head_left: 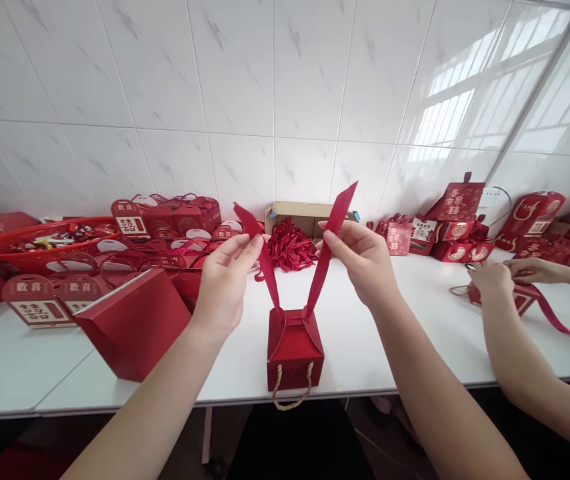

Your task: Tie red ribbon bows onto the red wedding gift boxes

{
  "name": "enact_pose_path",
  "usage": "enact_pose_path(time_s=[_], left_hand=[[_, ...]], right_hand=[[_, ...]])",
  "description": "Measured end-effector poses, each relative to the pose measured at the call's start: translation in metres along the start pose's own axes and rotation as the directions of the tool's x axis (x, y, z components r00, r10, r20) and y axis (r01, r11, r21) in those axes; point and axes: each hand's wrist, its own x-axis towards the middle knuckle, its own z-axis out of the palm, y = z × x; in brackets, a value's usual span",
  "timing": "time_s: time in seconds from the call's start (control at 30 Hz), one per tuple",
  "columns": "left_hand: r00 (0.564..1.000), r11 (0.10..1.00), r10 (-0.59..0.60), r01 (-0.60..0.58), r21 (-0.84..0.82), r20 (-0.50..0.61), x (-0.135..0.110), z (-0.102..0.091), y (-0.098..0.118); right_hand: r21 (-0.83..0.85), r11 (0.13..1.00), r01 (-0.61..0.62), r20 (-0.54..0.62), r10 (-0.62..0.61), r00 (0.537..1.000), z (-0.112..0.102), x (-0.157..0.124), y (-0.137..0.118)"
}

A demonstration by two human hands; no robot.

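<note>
A closed red cardboard box [295, 348] stands upright on the white surface [365, 340], flat red fabric ribbon [320, 283] threaded through its top. Left hand [227, 277] and right hand [365, 263] each grip one end, as yet unknotted.

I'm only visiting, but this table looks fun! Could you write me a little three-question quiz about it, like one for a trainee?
1. True or false: the person's left hand and right hand each pinch one end of red ribbon.

2. What hangs on the near side of the small red box between the arms?
A) A white paper tag
B) A rope handle
C) A metal chain

3. Fill in the blank: the wide red basin stands toward the person's ____ side.

Key: 1. True. 2. B. 3. Left.
</note>
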Motion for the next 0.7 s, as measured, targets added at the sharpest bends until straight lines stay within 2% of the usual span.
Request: enact_pose_path(time_s=[0.13, 0.27, 0.4, 0.53, 0.63, 0.7], left_hand=[[0.992, 0.998, -0.023, 0.016, 0.059, 0.122, 0.001, 0.011, 0.003], [0.984, 0.993, -0.058, 0.039, 0.110, 0.170, 0.002, 0.016, 0.003], [0.961, 0.983, -0.055, 0.004, 0.184, 0.272, 0.004, 0.020, 0.004], [0.915, 0.953, -0.143, 0.026, 0.300, 0.377, 0.005, 0.023, 0.008], [0.902, 0.951, -0.178, 0.054, 0.304, 0.394, 0.006, 0.022, 0.009], [0.894, 0.952, -0.196, 0.076, 0.295, 0.403, 0.007, 0.019, 0.009]], right_hand=[[-0.008, 1.000, -0.017, 0.080, 0.018, 0.997, 0.005, 0.004, -0.008], [0.013, 0.998, -0.060, 0.103, 0.058, 0.993, 0.007, 0.007, -0.012], [-0.033, 0.992, -0.123, 0.159, 0.126, 0.979, 0.012, 0.010, -0.015], [0.056, 0.994, -0.097, 0.321, 0.074, 0.944, 0.012, 0.009, -0.012], [0.132, 0.985, -0.112, 0.393, 0.052, 0.918, 0.008, 0.009, -0.006], [0.128, 0.989, -0.079, 0.441, 0.014, 0.897, 0.005, 0.010, -0.002]])
